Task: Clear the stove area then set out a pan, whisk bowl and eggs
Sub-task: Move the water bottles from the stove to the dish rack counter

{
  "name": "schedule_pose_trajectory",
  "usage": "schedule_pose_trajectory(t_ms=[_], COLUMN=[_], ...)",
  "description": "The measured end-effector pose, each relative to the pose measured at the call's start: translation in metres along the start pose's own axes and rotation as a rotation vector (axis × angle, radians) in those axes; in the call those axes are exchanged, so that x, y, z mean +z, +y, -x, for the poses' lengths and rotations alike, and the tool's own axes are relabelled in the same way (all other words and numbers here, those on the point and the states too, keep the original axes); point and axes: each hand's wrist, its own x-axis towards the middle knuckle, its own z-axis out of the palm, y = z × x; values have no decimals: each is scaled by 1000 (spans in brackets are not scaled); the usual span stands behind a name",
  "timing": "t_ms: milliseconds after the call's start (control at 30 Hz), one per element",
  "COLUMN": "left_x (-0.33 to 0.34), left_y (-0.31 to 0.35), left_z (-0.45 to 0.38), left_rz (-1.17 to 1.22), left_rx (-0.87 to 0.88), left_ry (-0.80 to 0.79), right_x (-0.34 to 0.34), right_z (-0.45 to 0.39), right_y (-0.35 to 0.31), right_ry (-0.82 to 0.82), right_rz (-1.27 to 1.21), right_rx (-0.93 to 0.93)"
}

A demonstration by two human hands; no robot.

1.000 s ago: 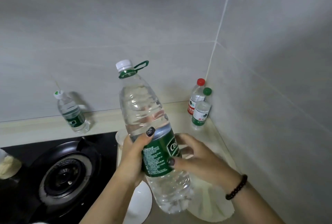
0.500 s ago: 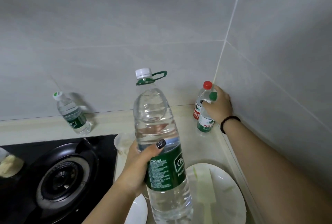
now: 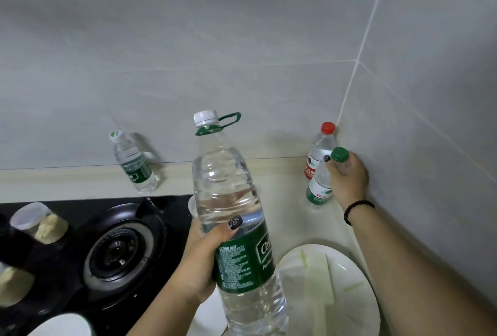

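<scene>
Stove area: the black gas stove (image 3: 80, 268) is sitting at the lower left, its round burner (image 3: 119, 252) bare, with the cream countertop (image 3: 282, 201) running to the right of it into the tiled corner.
Large bottle: you are holding the large water bottle (image 3: 231, 201) upright above the counter's edge, just right of the stove; it is clear, nearly full of water, with a white cap, a green carry loop and a green label.
Left hand: your left hand (image 3: 204, 257) is wrapping around the large bottle at its label, thumb lying across the front.
Right hand: your right hand (image 3: 348, 177) is gripping the neck of the green-capped small bottle (image 3: 321, 187), which is standing on the counter in the corner; how full it is cannot be told.
Red-capped bottle (image 3: 318, 152): it is standing just behind the green-capped one, against the wall.
Far bottle: a small green-labelled bottle (image 3: 133, 166) is standing alone by the back wall behind the stove.
Jars: two clear jars (image 3: 37, 224) holding a pale yellowish substance are showing at the left edge over the stove.
Plates: a white plate (image 3: 349, 295) with pale green strips is lying on the counter beneath your right forearm; another white dish (image 3: 208, 317) is peeking out under the large bottle.
Bowl: a white rim (image 3: 61, 326) is showing at the bottom left; its contents are hidden.
</scene>
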Motion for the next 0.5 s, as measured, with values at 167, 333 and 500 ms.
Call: schedule_pose_trajectory(t_ms=[167,333,500], left_x=[-1,-18,-44], left_y=[7,12,22], left_z=[18,48,93], left_rz=[47,126,183], left_rx=[45,54,122], left_ry=[71,151,213], right_x=[-11,-22,-15], right_z=[33,78,140], right_y=[-35,-94,-146], right_ry=[-21,-77,-291], right_rz=[-234,-326,-464], right_rx=[-68,-243,-331])
